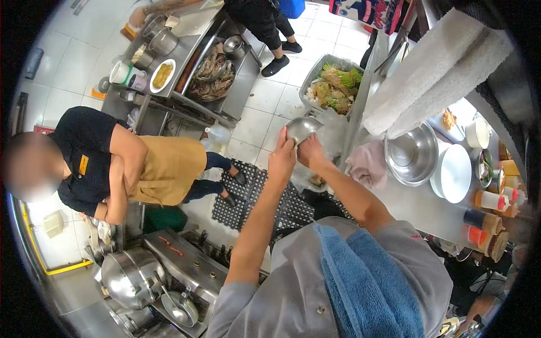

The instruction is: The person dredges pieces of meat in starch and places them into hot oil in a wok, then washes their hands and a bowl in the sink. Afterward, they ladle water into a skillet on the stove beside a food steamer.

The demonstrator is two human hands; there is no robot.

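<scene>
A small shiny metal bowl (302,129) is held tilted out in front of me, above the floor. My left hand (283,156) is closed on the bowl's left edge, thumb and fingers pressed to the metal. Against its lower right side, my right hand (311,152) is curled and closed, its fingertips partly hidden. Clear plastic bags (331,132) hang just right of the bowl. Beyond them stands a grey plastic crate (307,84) with bundled green stalks (341,79) and other produce inside.
On the right, a steel counter (394,208) holds a large metal bowl (411,155), white bowls (453,173) and sauce bottles (490,200). A person in a tan apron (163,169) stands left with arms folded. Steel pots (132,276) sit lower left; a black mat (242,191) covers the floor.
</scene>
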